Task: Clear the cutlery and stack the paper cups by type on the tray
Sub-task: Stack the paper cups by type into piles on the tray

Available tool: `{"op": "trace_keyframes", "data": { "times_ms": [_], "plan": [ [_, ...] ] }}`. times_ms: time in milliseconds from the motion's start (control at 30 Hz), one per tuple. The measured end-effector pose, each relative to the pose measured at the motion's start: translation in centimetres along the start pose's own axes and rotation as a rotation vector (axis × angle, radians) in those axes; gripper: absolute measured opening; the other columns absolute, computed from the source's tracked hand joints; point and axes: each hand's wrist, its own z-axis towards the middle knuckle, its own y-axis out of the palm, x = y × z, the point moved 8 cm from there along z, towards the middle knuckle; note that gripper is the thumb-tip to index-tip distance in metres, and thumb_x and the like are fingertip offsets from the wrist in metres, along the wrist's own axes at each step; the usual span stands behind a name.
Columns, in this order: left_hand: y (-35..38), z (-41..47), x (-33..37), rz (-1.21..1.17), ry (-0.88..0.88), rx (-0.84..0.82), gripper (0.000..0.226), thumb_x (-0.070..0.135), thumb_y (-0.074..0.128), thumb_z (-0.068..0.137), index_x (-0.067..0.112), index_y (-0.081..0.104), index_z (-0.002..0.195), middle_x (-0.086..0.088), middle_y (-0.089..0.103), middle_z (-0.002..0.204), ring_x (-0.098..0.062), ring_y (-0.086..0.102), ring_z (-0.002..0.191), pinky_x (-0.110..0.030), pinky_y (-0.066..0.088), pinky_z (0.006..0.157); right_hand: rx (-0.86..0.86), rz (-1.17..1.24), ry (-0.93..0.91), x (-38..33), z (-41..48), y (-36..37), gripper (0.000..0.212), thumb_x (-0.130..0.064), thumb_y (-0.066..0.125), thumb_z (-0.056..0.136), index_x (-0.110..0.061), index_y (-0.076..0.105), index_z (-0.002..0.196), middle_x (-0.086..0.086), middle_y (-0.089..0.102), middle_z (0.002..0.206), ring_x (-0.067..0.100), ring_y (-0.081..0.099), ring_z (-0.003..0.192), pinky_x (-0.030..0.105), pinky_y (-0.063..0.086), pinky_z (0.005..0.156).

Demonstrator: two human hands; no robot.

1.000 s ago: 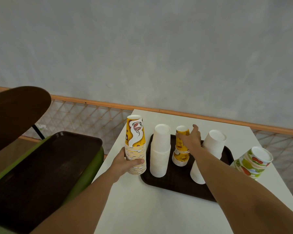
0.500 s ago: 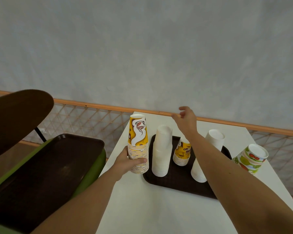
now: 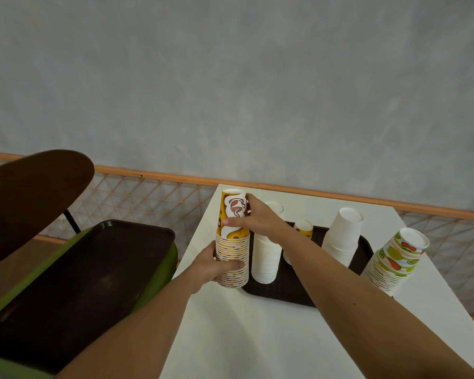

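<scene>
On the white table, head view, I am logging the following.

Item one: a tall yellow stack of paper cups is standing upright just beside the left edge of the dark brown tray. Its nested rims are showing as yellow, white and dark bands.

Item two: the top cup, yellow with a white panel bearing a brown steaming-cup drawing, is sitting high in that stack.

The left hand is wrapping the stack's lower part, thumb across the front. The right hand is pinching the top cup, thumb in front, fingers behind.

On the tray I am counting:
- a plain white stack, upright, just beside the yellow one
- a short yellow stack, partly hidden behind the right forearm
- a leaning white stack

Off the tray's right end, a fruit-print stack is tilting rightward on the table. Left of the table, a second dark tray is lying on a green seat.
</scene>
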Motion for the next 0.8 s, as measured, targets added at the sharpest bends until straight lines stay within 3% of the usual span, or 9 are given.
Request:
{"op": "trace_keyframes", "data": {
  "times_ms": [133, 233, 367, 467, 600, 800],
  "plan": [
    [-0.2, -0.6, -0.3, 0.015, -0.007, -0.02, 0.071, 0.028, 0.08, 0.071, 0.027, 0.042, 0.131, 0.003, 0.053, 0.122, -0.023, 0.05, 0.119, -0.044, 0.048, 0.096, -0.003, 0.027, 0.061, 0.8, -0.4, 0.6, 0.058, -0.031, 0.077, 0.074, -0.016, 0.053, 0.125, 0.0, 0.062, 0.118, 0.019, 0.06, 0.106, 0.031, 0.052, 0.088],
    [-0.2, -1.0, -0.4, 0.002, -0.009, -0.039, 0.072, 0.028, 0.081, 0.07, 0.027, 0.042, 0.131, 0.002, 0.054, 0.124, -0.023, 0.051, 0.119, -0.044, 0.048, 0.095, 0.033, 0.043, 0.05, 0.3, -0.9, 0.6, 0.052, -0.029, 0.075, 0.076, -0.015, 0.054, 0.123, -0.003, 0.06, 0.11, 0.016, 0.058, 0.1, 0.028, 0.05, 0.084],
    [-0.1, -1.4, -0.3, 0.01, 0.001, -0.056, 0.073, 0.028, 0.082, 0.069, 0.027, 0.044, 0.131, 0.001, 0.055, 0.128, -0.023, 0.051, 0.119, -0.045, 0.049, 0.095, 0.106, 0.112, 0.046, -0.2, -1.3, -0.1, 0.051, -0.029, 0.075, 0.077, -0.017, 0.053, 0.121, 0.0, 0.061, 0.114, 0.018, 0.059, 0.101, 0.028, 0.051, 0.081],
    [-0.1, -1.7, -0.4, 0.034, 0.01, -0.06, 0.073, 0.028, 0.082, 0.069, 0.026, 0.043, 0.131, 0.001, 0.054, 0.129, -0.024, 0.051, 0.12, -0.043, 0.049, 0.093, 0.126, 0.213, 0.043, -0.8, -1.5, -0.5, 0.043, -0.026, 0.076, 0.076, -0.021, 0.055, 0.114, 0.001, 0.065, 0.114, 0.018, 0.062, 0.097, 0.025, 0.051, 0.07],
    [0.1, -1.9, -0.4, 0.065, 0.022, -0.059, 0.074, 0.028, 0.08, 0.071, 0.025, 0.041, 0.133, 0.0, 0.051, 0.133, -0.025, 0.049, 0.123, -0.042, 0.047, 0.094, 0.183, 0.27, 0.057, -1.5, -1.5, -1.5, 0.054, -0.03, 0.077, 0.074, -0.02, 0.054, 0.122, 0.001, 0.066, 0.114, 0.021, 0.063, 0.101, 0.038, 0.054, 0.078],
    [0.1, -1.6, -0.2, 0.064, 0.037, -0.052, 0.074, 0.028, 0.08, 0.071, 0.025, 0.04, 0.133, -0.001, 0.051, 0.134, -0.025, 0.049, 0.123, -0.044, 0.046, 0.096, 0.264, 0.368, 0.019, -3.1, -1.8, -3.4, 0.049, -0.026, 0.075, 0.077, -0.018, 0.053, 0.12, 0.0, 0.065, 0.109, 0.017, 0.063, 0.091, 0.034, 0.052, 0.068]
  ]
}}
